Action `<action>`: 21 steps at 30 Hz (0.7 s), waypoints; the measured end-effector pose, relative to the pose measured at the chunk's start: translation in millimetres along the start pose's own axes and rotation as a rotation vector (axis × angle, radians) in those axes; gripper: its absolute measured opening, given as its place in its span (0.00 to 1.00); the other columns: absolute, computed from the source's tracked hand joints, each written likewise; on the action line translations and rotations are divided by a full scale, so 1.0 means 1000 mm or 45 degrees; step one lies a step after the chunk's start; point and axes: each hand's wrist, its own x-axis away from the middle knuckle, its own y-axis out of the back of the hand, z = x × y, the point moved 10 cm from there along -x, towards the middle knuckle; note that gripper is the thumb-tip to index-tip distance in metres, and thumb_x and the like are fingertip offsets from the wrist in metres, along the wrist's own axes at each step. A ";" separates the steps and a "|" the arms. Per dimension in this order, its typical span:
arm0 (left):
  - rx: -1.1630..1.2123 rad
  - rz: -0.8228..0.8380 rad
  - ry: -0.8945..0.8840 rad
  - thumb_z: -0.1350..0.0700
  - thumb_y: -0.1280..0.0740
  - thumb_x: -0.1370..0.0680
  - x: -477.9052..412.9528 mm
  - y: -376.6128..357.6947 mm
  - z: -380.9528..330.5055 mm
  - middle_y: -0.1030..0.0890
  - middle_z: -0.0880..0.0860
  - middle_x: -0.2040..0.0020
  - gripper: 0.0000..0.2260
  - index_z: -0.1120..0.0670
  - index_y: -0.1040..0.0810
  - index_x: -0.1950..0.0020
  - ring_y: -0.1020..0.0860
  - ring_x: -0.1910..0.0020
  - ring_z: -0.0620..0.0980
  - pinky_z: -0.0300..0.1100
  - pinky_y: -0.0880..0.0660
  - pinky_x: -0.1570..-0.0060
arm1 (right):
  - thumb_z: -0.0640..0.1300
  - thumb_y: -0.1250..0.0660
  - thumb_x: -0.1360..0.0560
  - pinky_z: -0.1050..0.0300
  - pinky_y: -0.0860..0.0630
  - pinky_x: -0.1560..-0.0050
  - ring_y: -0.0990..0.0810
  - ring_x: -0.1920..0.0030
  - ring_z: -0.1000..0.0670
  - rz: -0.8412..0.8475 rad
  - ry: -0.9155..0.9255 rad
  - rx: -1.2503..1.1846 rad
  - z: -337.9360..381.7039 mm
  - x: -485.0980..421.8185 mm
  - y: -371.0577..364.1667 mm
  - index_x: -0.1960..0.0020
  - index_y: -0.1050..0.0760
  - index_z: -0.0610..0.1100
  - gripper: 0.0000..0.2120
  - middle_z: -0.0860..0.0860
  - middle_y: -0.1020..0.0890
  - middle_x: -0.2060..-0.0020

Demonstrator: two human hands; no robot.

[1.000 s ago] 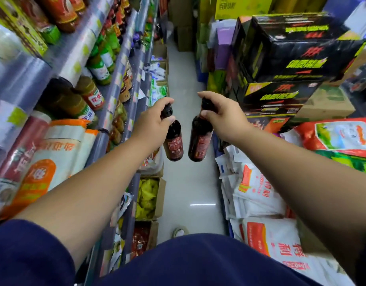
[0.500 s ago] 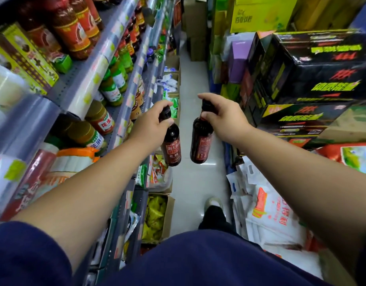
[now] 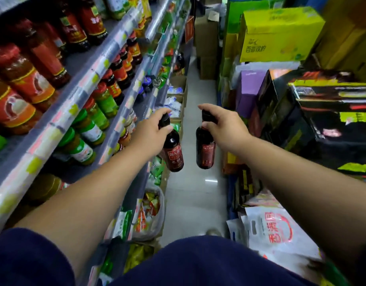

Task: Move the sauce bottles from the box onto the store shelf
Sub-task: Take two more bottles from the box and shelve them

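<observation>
My left hand (image 3: 151,131) grips the black cap and neck of a dark sauce bottle (image 3: 174,152) with a red label; the bottle hangs down over the aisle floor. My right hand (image 3: 223,124) holds a second dark sauce bottle (image 3: 204,149) by its neck the same way, a little to the right of the first. Both bottles hang side by side, apart, in front of me. The store shelf (image 3: 79,100) runs along my left, its tiers filled with red-labelled and green-labelled jars and bottles. The box the bottles came from is not in view.
Stacked cartons stand on the right: a yellow one (image 3: 279,32), a purple one (image 3: 250,89) and black ones (image 3: 330,120). White printed bags (image 3: 277,232) lie at lower right. Open boxes of packets (image 3: 174,100) line the shelf foot. A narrow grey floor strip (image 3: 194,193) runs ahead.
The view has lifted and moved forward along the aisle, so higher shelf tiers and further cartons show. Both hands still carry their bottles by the neck, held a bit wider apart.
</observation>
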 end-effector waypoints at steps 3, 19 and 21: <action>0.014 -0.064 0.007 0.50 0.34 0.23 -0.046 -0.002 -0.009 0.21 0.49 0.45 0.16 0.32 0.30 0.40 0.21 0.49 0.53 0.54 0.21 0.48 | 0.45 0.32 0.21 0.51 0.21 0.41 0.20 0.40 0.48 -0.003 0.012 0.032 -0.006 -0.049 0.014 0.30 0.29 0.61 0.23 0.53 0.19 0.38; 0.072 0.077 -0.019 0.52 0.33 0.23 -0.310 -0.040 0.009 0.20 0.51 0.44 0.17 0.35 0.29 0.38 0.21 0.47 0.53 0.54 0.22 0.45 | 0.43 0.31 0.22 0.57 0.24 0.42 0.20 0.41 0.49 -0.067 -0.033 0.031 -0.044 -0.310 0.019 0.32 0.26 0.57 0.21 0.53 0.18 0.41; 0.053 0.113 -0.057 0.50 0.33 0.25 -0.353 -0.044 0.008 0.20 0.51 0.43 0.17 0.37 0.29 0.38 0.21 0.45 0.54 0.53 0.23 0.44 | 0.42 0.31 0.23 0.60 0.27 0.42 0.20 0.39 0.50 -0.099 -0.050 0.050 -0.049 -0.349 0.023 0.32 0.26 0.56 0.21 0.53 0.18 0.40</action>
